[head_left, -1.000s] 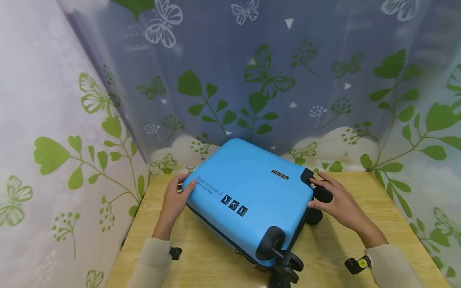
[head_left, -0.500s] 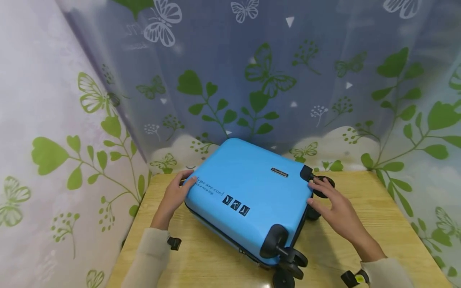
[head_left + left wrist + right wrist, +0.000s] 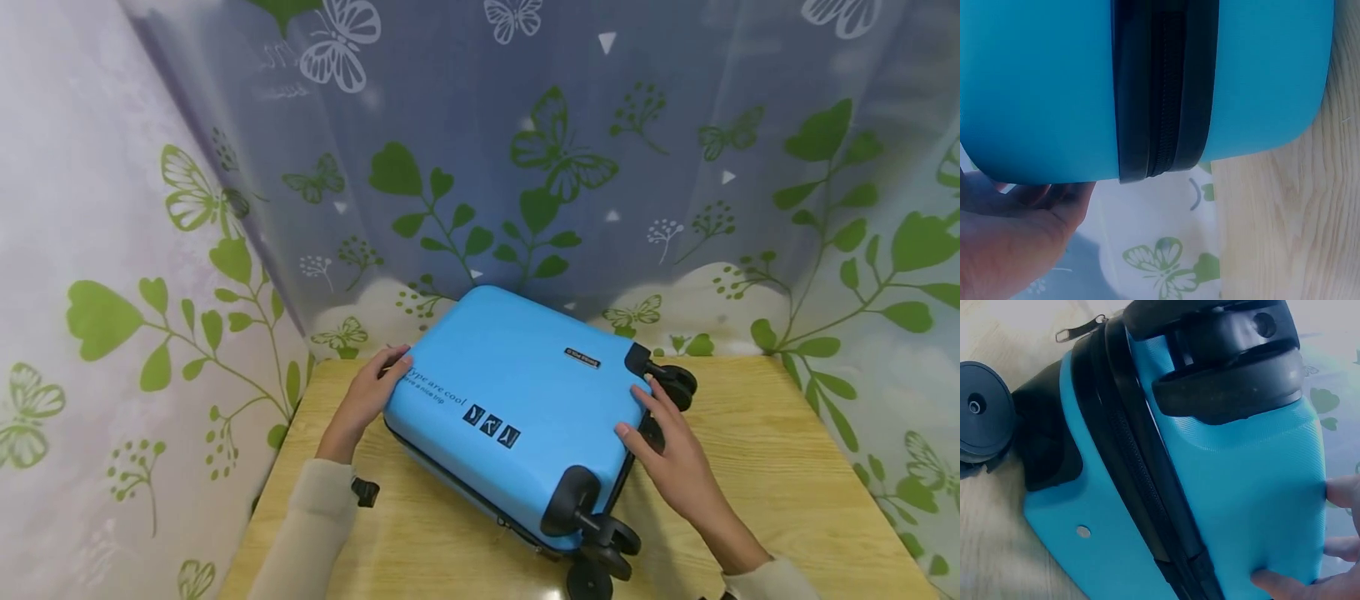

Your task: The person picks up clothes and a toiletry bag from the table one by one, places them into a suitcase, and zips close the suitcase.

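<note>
A light blue hard-shell suitcase (image 3: 525, 358) lies flat and at an angle on the wooden table, black lettering and three square icons on its upper face. My left hand (image 3: 367, 396) holds its left end, thumb on top and fingers bent over the far side. In the left wrist view the black zipper band (image 3: 1166, 94) runs along that end. At the wheeled end my right hand (image 3: 671, 462) touches the upper edge with fairly straight, spread fingers. Black swivel wheels stick out there, one pair (image 3: 611, 542) near me and another wheel (image 3: 678, 387) farther back.
The wood-grain table (image 3: 780, 467) extends on both sides of the suitcase. A curtain (image 3: 450, 125) printed with leaves and butterflies hangs close behind, with matching side panels. A zipper pull (image 3: 1082, 328) dangles at the band.
My right hand has slid from the far wheel toward me along the wheeled edge. The suitcase has shifted very slightly; my left hand stays at its left end.
</note>
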### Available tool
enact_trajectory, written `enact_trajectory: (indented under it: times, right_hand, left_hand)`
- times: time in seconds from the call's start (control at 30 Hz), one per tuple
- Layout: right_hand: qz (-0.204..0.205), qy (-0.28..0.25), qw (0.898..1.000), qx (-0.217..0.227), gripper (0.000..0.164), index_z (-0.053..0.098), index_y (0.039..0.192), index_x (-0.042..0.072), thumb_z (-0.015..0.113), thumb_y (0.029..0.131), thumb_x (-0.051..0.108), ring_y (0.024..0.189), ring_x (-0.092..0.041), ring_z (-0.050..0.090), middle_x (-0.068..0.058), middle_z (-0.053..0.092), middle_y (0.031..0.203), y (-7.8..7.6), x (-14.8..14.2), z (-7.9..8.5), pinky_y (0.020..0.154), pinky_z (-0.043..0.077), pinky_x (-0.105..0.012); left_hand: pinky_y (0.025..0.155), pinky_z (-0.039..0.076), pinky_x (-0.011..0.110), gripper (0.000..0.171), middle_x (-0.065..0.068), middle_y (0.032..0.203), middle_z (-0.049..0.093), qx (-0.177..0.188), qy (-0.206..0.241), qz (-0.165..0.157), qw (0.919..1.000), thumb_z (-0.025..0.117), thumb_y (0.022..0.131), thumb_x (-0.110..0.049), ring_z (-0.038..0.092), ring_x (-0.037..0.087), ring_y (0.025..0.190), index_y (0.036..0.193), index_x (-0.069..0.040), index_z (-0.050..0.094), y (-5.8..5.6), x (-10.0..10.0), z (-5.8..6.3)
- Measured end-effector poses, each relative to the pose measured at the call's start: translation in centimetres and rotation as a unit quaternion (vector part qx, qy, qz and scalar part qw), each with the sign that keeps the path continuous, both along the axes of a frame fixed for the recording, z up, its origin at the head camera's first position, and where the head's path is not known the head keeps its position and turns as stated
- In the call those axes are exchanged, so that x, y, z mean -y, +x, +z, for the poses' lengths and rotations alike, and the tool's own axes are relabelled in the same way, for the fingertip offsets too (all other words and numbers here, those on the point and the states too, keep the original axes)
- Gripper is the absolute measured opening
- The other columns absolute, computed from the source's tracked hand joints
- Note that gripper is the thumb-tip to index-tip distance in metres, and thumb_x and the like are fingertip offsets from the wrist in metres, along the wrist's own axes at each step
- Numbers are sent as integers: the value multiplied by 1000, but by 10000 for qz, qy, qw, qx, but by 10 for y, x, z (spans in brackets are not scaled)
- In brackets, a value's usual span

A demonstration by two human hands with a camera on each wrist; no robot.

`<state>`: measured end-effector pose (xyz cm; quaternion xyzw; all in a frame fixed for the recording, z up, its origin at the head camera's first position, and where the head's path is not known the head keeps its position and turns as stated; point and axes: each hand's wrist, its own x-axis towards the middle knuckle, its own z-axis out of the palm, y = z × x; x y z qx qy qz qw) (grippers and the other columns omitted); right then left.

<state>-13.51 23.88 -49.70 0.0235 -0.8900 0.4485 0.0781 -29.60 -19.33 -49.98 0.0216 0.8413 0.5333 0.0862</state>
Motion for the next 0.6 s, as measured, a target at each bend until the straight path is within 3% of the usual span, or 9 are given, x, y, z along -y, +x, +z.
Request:
enact_trajectory:
  times: [0.17, 0.43, 0.6]
  right_hand:
    - [204, -169, 9996, 37, 68, 34, 171, 8, 62, 113, 33, 164, -58, 14, -22, 9, 183, -9, -6, -1, 118, 29, -83]
    - [711, -619, 9954, 162, 67, 31, 173, 10, 59, 115, 28, 167, -52, 8, -17, 4, 184, -35, -28, -4, 123, 22, -80]
    - [856, -674, 9939, 197, 67, 31, 173, 12, 60, 114, 27, 168, -50, 6, -15, 5, 184, -43, -33, -2, 125, 20, -79]
  left_hand:
    - [124, 41, 63, 66, 12, 170, 44, -96, -47, 94, 9999, 54, 111, -58, 44, 41, 156, 165, -21, 47, 9, -2, -3]
    - [114, 49, 62, 70, 14, 166, 46, 36, 35, 209, 9998, 58, 109, -62, 51, 39, 148, 165, -21, 45, 27, -4, -6]
    - [114, 49, 62, 69, 13, 165, 48, -85, 24, 328, 9994, 57, 109, -61, 52, 38, 146, 163, -21, 46, 37, -5, -4]
